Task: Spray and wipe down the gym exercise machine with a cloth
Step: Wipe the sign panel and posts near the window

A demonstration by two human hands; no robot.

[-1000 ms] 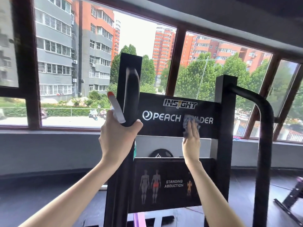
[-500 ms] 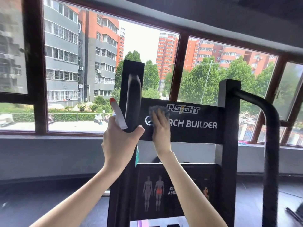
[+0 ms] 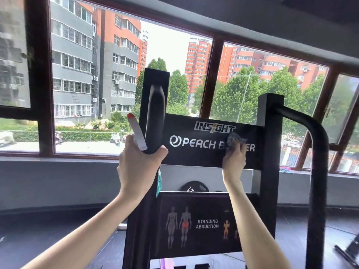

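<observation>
The left hand (image 3: 139, 167) grips a spray bottle (image 3: 137, 133) with its red-tipped nozzle pointing up, and its thumb hooks round a black upright bar (image 3: 155, 117) of the gym machine (image 3: 270, 152). The right hand (image 3: 234, 160) curls over a bunched grey cloth (image 3: 236, 138), pressing it against the black "PEACH BUILDER" panel (image 3: 194, 154).

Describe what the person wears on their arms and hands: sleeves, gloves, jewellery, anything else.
The left arm and right arm are bare to the frame's edge, with no sleeve showing. The left hand and right hand wear no gloves. No watch, bracelet or ring is visible on the sides facing the camera.
</observation>
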